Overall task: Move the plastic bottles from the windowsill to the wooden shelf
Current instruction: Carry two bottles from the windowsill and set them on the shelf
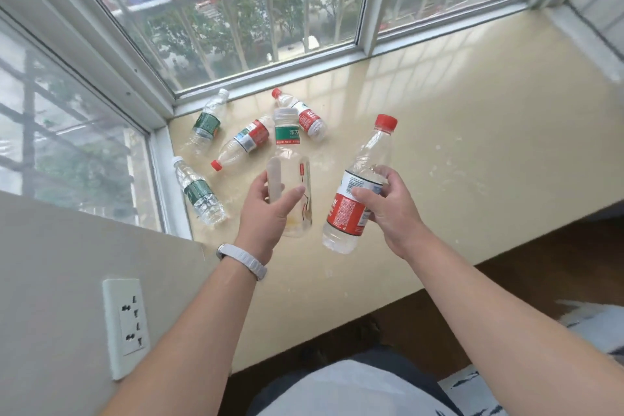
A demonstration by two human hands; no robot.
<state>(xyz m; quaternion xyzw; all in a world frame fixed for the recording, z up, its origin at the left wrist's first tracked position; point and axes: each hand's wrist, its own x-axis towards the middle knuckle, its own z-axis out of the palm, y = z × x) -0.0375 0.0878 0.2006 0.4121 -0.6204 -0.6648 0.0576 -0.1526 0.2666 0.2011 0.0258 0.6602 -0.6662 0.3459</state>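
My left hand [266, 209] grips a white-capped bottle [288, 179], my right hand [388, 206] a red-capped bottle [358, 186], both held over the sill [472, 145], caps toward twelve o'clock. Four loose bottles [244, 142] lie flat on the sill from ten to twelve o'clock of my hands, by the window corner. A strap [243, 262] circles my left wrist.

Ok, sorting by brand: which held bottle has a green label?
The white-capped bottle in the left hand; the right hand's red-capped bottle has a red label.

Red-capped bottle [344, 213]: clear, red-and-white label. Wide-mouth bottle [288, 152]: clear, green label band, pale cap. Windowsill [472, 145] cream; watch strap [246, 262] white.
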